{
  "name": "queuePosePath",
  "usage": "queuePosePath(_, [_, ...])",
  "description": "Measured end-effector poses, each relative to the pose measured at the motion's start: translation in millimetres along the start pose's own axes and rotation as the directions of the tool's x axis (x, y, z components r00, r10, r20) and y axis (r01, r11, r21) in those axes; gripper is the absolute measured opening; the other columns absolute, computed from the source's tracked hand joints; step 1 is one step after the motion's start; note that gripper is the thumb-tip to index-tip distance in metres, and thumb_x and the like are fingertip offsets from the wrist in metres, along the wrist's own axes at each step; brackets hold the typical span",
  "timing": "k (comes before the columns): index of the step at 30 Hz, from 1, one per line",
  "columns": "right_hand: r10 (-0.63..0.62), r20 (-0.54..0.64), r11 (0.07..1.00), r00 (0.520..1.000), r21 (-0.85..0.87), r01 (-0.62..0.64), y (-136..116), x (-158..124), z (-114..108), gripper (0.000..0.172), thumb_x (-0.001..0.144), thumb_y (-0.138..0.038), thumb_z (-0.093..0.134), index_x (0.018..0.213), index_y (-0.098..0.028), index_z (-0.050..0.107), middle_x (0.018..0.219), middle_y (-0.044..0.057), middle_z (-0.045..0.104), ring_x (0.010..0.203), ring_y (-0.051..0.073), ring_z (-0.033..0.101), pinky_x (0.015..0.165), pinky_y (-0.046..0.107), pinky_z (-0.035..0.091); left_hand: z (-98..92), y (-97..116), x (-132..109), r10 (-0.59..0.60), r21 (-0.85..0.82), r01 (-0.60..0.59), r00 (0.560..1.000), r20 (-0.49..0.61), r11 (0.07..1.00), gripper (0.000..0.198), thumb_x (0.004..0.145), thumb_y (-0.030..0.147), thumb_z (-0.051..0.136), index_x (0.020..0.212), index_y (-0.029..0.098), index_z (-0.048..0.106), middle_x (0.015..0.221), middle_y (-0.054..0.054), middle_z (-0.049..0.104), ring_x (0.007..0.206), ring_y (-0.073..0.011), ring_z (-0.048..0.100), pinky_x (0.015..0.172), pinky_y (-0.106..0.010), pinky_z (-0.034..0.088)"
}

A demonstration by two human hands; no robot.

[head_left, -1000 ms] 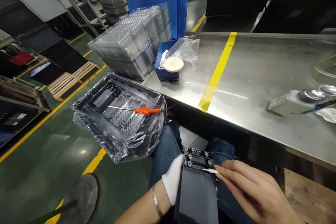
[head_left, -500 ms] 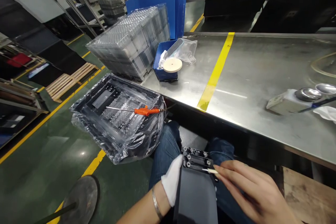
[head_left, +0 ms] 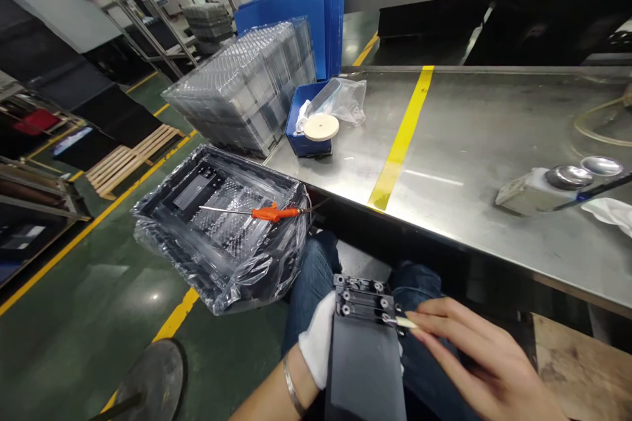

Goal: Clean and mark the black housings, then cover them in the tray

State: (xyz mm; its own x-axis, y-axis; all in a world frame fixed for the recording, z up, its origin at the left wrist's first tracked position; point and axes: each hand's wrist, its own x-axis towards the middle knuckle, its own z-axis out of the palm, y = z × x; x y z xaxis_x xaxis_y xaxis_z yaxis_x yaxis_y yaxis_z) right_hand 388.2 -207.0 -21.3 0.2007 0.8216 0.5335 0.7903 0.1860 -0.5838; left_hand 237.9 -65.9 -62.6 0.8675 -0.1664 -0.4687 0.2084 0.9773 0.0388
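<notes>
Left hand, white-gloved, gripping black module over jeans, bottom centre of frame. Right hand pinching what looks like a cotton swab, tip at module's upper end, among screw holes.

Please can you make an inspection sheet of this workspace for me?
surface: steel table with yellow stripe
job's things: black part on the lap, with screw holes; swab at its end
clutter: blue bin; clear trays; bagged black tray under orange-handled tool
hands: left hand, covered in white, holds the part; right hand holds the swab
cables: pale tube on the table
surroundings: green floor; wooden pallet
</notes>
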Motion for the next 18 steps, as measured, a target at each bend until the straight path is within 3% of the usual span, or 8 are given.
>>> queuePosePath(2, [0.061, -0.104, 0.998, 0.993, -0.003, -0.062, 0, 0, 1, 0.016, 0.098, -0.023, 0.052, 0.107, -0.022, 0.065, 0.096, 0.005, 0.066, 0.087, 0.012, 0.068, 0.078, 0.014, 0.055, 2.6, 6, -12, 0.181, 0.047, -0.184, 0.981, 0.065, 0.982, 0.043, 0.079, 0.048, 0.057, 0.090, 0.009, 0.070, 0.083, -0.009, 0.072, 0.077, -0.0186, 0.065, 0.082, -0.030, 0.046])
queuePosePath(4, [0.104, -0.204, 0.994, 0.973, -0.013, -0.109, 0, 1, 7, 0.018, 0.098, -0.026, 0.052, 0.109, -0.022, 0.066, 0.100, 0.005, 0.066, 0.088, 0.012, 0.068, 0.081, 0.013, 0.054, 1.7, 10, -22, 0.435, 0.115, -0.450, 0.891, 0.133, 0.886, 0.048, 0.076, 0.056, 0.063, 0.096, 0.014, 0.076, 0.098, -0.009, 0.075, 0.097, -0.0231, 0.066, 0.098, -0.033, 0.043])
queuePosePath(6, [0.125, -0.251, 0.992, 0.960, 0.009, -0.127, -1, 1, 18, 0.019, 0.098, -0.026, 0.053, 0.110, -0.023, 0.067, 0.100, 0.005, 0.065, 0.089, 0.012, 0.067, 0.080, 0.013, 0.054, -5.4, 10, -29, 0.581, 0.182, -0.607, 0.794, 0.178, 0.774, 0.047, 0.069, 0.064, 0.069, 0.094, 0.025, 0.079, 0.100, -0.004, 0.077, 0.109, -0.0269, 0.064, 0.107, -0.036, 0.039])
queuePosePath(7, [0.127, -0.256, 0.992, 0.958, 0.032, -0.123, -2, 2, 26, 0.020, 0.097, -0.025, 0.053, 0.111, -0.024, 0.067, 0.100, 0.004, 0.065, 0.089, 0.012, 0.067, 0.080, 0.013, 0.054, -11.4, 10, -31, 0.613, 0.202, -0.641, 0.768, 0.186, 0.741, 0.044, 0.067, 0.066, 0.071, 0.089, 0.029, 0.080, 0.096, -0.002, 0.077, 0.110, -0.0280, 0.064, 0.109, -0.037, 0.039])
queuePosePath(9, [0.108, -0.251, 0.993, 0.962, 0.078, -0.091, -3, 3, 41, 0.022, 0.097, -0.022, 0.053, 0.115, -0.024, 0.066, 0.099, 0.004, 0.065, 0.090, 0.012, 0.067, 0.079, 0.014, 0.054, -27.3, 6, -34, 0.631, 0.227, -0.655, 0.756, 0.177, 0.721, 0.040, 0.067, 0.066, 0.070, 0.087, 0.033, 0.080, 0.096, -0.001, 0.077, 0.114, -0.0304, 0.063, 0.111, -0.041, 0.038])
queuePosePath(12, [0.104, -0.254, 0.991, 0.962, 0.112, -0.078, -4, 6, 55, 0.023, 0.098, -0.022, 0.052, 0.116, -0.024, 0.065, 0.097, 0.004, 0.064, 0.089, 0.011, 0.066, 0.077, 0.014, 0.053, -53.0, -1, -36, 0.662, 0.253, -0.674, 0.736, 0.142, 0.694, 0.039, 0.078, 0.063, 0.060, 0.094, 0.033, 0.079, 0.107, -0.001, 0.075, 0.128, -0.0302, 0.054, 0.115, -0.043, 0.034])
queuePosePath(15, [0.154, -0.302, 0.985, 0.941, 0.116, -0.125, -4, 7, 56, 0.021, 0.097, -0.021, 0.054, 0.114, -0.024, 0.067, 0.096, 0.004, 0.064, 0.088, 0.011, 0.065, 0.076, 0.014, 0.053, -69.7, -6, -36, 0.711, 0.289, -0.707, 0.695, 0.110, 0.646, 0.037, 0.083, 0.058, 0.055, 0.095, 0.033, 0.078, 0.112, -0.001, 0.074, 0.135, -0.0283, 0.047, 0.119, -0.042, 0.027])
queuePosePath(18, [0.132, -0.249, 0.987, 0.959, 0.127, -0.103, -3, 6, 51, 0.023, 0.096, -0.019, 0.055, 0.115, -0.023, 0.067, 0.097, 0.005, 0.065, 0.087, 0.013, 0.066, 0.075, 0.016, 0.054, -80.6, -8, -33, 0.705, 0.322, -0.689, 0.704, 0.086, 0.649, 0.043, 0.078, 0.068, 0.055, 0.086, 0.033, 0.080, 0.109, -0.001, 0.075, 0.133, -0.0292, 0.049, 0.119, -0.041, 0.027])
